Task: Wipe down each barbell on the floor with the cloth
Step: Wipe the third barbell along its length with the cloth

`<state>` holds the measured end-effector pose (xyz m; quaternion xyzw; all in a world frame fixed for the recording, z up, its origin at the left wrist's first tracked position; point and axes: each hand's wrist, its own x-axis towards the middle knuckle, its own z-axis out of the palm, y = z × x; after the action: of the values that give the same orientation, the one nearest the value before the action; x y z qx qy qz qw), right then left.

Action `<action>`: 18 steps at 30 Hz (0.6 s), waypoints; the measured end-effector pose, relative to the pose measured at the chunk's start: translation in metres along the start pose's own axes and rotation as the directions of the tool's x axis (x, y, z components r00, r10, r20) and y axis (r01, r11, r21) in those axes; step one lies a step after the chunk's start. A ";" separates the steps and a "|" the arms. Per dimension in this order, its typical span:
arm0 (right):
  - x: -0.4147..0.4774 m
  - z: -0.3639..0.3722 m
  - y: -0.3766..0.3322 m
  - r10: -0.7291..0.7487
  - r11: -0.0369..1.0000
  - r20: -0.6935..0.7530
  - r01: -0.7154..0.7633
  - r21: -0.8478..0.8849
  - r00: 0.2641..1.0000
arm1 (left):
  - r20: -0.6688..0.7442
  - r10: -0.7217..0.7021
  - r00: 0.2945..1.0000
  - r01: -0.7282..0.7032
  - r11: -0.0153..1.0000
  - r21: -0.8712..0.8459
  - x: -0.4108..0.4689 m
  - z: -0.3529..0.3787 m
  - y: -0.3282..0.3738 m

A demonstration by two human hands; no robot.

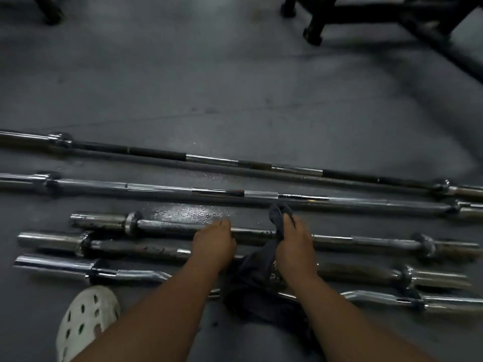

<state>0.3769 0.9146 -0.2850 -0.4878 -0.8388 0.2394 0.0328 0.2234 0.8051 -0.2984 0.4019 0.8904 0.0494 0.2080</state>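
On the floor's near edge, my left hand [214,240] grips the short rusty chrome barbell [167,227] steady while my right hand [294,240] clutches the dark cloth [257,280] to wipe it.

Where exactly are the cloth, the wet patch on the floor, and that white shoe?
cloth [251,286]: head view, on the dark bunched fabric between the forearms.
wet patch [183,212]: head view, on its shiny middle.
white shoe [86,317]: head view, on its perforated top.
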 end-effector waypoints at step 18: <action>-0.156 -0.132 0.069 -0.142 0.979 -0.257 0.173 0.106 0.956 | -0.097 -0.006 0.995 -0.007 0.991 -0.131 -0.164 -0.037 0.141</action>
<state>0.5517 0.8614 -0.1705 -0.4423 -0.8474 0.2264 0.1874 0.4033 0.7823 -0.1741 0.3848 0.8942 0.1274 0.1901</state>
